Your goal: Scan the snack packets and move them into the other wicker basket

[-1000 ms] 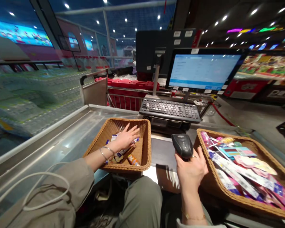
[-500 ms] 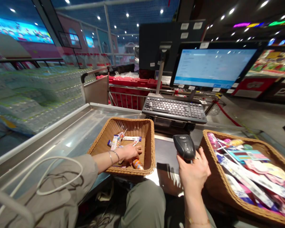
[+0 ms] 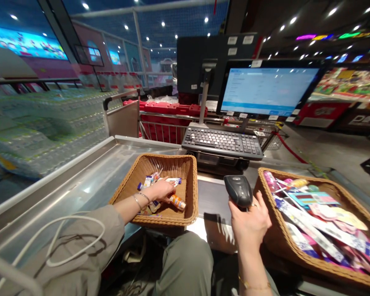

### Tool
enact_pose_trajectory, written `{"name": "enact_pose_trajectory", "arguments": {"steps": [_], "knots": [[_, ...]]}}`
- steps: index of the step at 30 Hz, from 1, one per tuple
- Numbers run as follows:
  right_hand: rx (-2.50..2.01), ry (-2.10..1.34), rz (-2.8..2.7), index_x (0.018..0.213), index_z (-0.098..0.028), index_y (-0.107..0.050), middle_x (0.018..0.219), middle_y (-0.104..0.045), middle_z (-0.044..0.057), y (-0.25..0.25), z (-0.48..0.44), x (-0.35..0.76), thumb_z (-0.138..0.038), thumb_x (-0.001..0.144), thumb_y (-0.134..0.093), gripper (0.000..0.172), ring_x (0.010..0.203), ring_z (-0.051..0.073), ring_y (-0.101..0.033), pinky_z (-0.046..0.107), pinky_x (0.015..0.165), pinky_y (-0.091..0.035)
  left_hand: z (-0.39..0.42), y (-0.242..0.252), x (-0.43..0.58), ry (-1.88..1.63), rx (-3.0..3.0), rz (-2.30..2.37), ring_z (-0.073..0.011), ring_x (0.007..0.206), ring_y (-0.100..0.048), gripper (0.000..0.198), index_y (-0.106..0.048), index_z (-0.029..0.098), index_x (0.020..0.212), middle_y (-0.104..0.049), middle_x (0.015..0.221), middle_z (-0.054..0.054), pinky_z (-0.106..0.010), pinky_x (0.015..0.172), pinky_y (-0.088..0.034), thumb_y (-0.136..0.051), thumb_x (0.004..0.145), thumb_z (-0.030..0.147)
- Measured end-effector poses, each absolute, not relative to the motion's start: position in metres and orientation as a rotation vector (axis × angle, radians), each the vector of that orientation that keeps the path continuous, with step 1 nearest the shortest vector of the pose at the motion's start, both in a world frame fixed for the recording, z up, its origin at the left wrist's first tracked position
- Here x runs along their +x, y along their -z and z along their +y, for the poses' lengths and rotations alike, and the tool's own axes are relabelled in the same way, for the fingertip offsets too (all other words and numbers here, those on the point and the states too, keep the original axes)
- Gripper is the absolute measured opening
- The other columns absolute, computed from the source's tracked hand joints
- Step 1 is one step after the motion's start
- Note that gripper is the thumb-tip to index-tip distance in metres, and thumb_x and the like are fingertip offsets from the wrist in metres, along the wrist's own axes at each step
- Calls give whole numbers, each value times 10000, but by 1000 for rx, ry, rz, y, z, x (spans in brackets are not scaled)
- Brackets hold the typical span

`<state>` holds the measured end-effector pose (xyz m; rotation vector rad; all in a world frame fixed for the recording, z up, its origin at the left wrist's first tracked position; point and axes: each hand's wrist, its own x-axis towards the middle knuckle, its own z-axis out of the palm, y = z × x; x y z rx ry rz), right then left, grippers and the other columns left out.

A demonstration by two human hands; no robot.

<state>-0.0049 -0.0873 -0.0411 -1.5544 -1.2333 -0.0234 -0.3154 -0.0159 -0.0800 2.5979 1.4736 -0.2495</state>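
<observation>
My left hand [image 3: 160, 190] reaches into the left wicker basket [image 3: 193, 185], its fingers curled down against the end of a small orange-and-white wrapped tube [image 3: 178, 202]. The fingertips are partly hidden. Around that hand lie a few small packets, among them a white-and-blue packet [image 3: 147, 181]. A black handheld barcode scanner [image 3: 239, 191] is gripped in my right hand [image 3: 251, 222], head up, between the two baskets. The right wicker basket [image 3: 291, 242] is filled with long white packets [image 3: 319, 232] and colourful small goods.
Behind the baskets stand a keyboard [image 3: 222, 141] and a lit monitor [image 3: 268, 90] on the metal counter [image 3: 92, 176]. A pale cable [image 3: 77, 216] loops over my left sleeve. Shopping carts stand beyond the counter, and bottled-water packs [image 3: 33, 123] are stacked at the left.
My left hand has shifted slightly up and left inside the basket. The orange tube has moved up and turned, showing more of its side. My right hand still holds the scanner.
</observation>
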Motion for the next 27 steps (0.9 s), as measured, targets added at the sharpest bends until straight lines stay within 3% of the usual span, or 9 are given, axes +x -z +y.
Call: {"name": "enact_pose_trajectory", "arguments": {"steps": [4,7,14,22,27], "knots": [[-1550,20,-1232,901,-182,-698,1102,-702,141,42,-88,-3,-476,701,-590,372,1256,328,-522,491,1039,-358,-13,77,-320,271,2557,1549,-252,1029,-653,286,-685,237,934,-732,1023,-58,-463,1121,-265,-739,726,426],[-1555,20,-1224,891,-186,-698,1101,-702,140,42,-88,-2,-471,702,-594,357,1257,328,-516,495,1045,-349,-13,78,-320,315,2503,1622,-256,956,-674,275,-696,231,916,-743,952,-61,-484,1103,-278,-710,749,449],[-1558,32,-1216,899,-178,-703,1116,-694,148,41,-88,-1,-472,705,-591,370,1256,331,-519,499,1047,-351,-14,77,-319,308,2465,1671,-253,901,-688,311,-698,222,911,-753,950,-74,-419,1010,-382,-642,793,504],[-1552,34,-1228,885,-172,-709,1104,-703,149,43,-88,1,-489,709,-587,382,1257,337,-524,497,1041,-350,-17,75,-319,237,2493,1668,-250,911,-691,348,-686,231,949,-751,954,-60,-482,1099,-265,-604,837,551],[-1558,47,-1213,847,-193,-704,1099,-707,134,42,-88,2,-485,709,-584,344,1254,321,-525,481,1044,-355,-17,76,-319,264,2412,1711,-257,934,-692,456,-699,225,913,-756,941,-67,-457,1065,-305,-508,871,636]]}}
